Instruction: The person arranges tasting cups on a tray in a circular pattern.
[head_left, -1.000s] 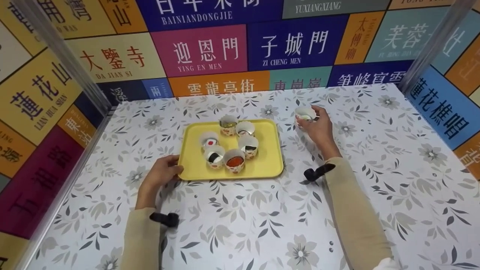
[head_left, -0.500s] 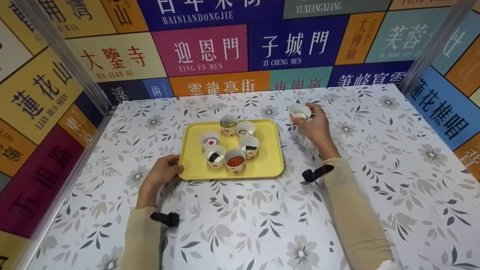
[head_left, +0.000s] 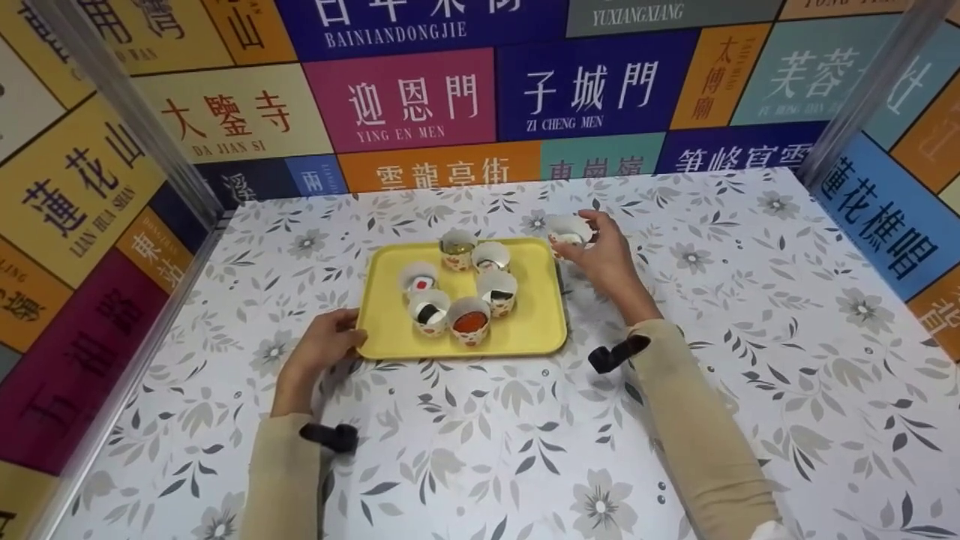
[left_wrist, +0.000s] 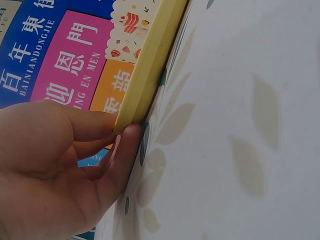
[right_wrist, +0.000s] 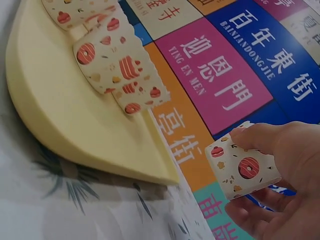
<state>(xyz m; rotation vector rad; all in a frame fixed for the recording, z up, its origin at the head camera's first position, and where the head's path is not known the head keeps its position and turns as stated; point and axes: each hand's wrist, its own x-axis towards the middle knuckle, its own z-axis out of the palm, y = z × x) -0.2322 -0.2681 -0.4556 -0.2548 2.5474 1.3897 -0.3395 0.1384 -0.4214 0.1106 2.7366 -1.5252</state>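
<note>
A yellow tray (head_left: 529, 334) lies on the table, bearing several paper baking cups printed with cakes and donuts. My left hand (head_left: 324, 343) pinches the tray's left edge; the left wrist view shows the thumb (left_wrist: 92, 122) on the rim and fingers beneath. With thumb and fingers my right hand (head_left: 609, 259) holds another paper cup (head_left: 568, 229) with something whitish inside, just off the tray's far right corner. In the right wrist view this cup (right_wrist: 245, 167) is tilted and apart from the tray (right_wrist: 75, 135).
On the tray, one cup (head_left: 470, 334) holds an orange-red piece, another (head_left: 429, 324) a white piece with a black band, and a third (head_left: 418, 279) a white piece with a red centre. A lettered wall panel (head_left: 397, 97) rises behind the flowered tabletop (head_left: 480, 450).
My right hand has moved left with the paper cup, nearing the tray's far right corner. The left hand and the tray have stayed in place.
</note>
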